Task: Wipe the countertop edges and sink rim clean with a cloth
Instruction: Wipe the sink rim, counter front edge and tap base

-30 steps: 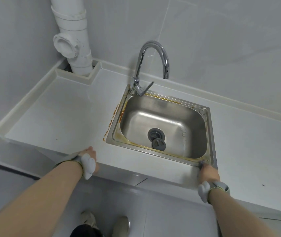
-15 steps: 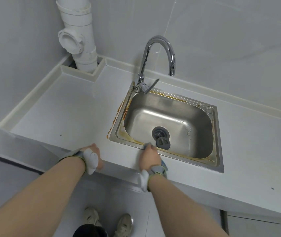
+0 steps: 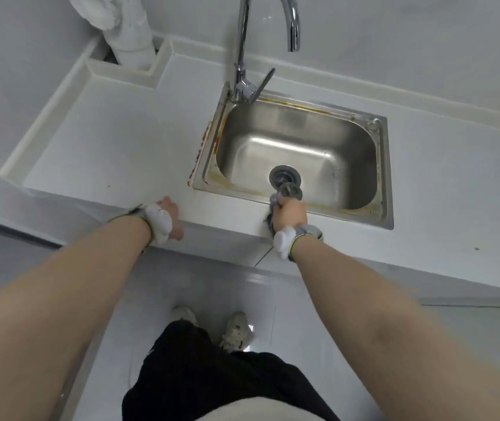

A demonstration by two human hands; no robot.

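A steel sink (image 3: 383,165) is set into a white countertop (image 3: 115,153), with brown stains along its left and front rim. My right hand (image 3: 288,214) presses a grey cloth (image 3: 270,220) onto the front rim, near the middle. Only small bits of the cloth show beside the fingers. My left hand (image 3: 172,217) rests on the counter's front edge, left of the sink, its fingers hidden over the edge. Both wrists wear white and grey bands.
A chrome tap (image 3: 244,50) rises at the sink's back left corner. A white drain pipe (image 3: 127,34) stands in a boxed corner at the back left. A loose strainer plug (image 3: 290,190) lies by the drain. My shoes (image 3: 233,329) stand on the tiled floor below.
My right hand slid with the cloth along the front rim from the right corner towards the left, then back towards the middle. The view tilted down. My left hand stayed on the counter edge.
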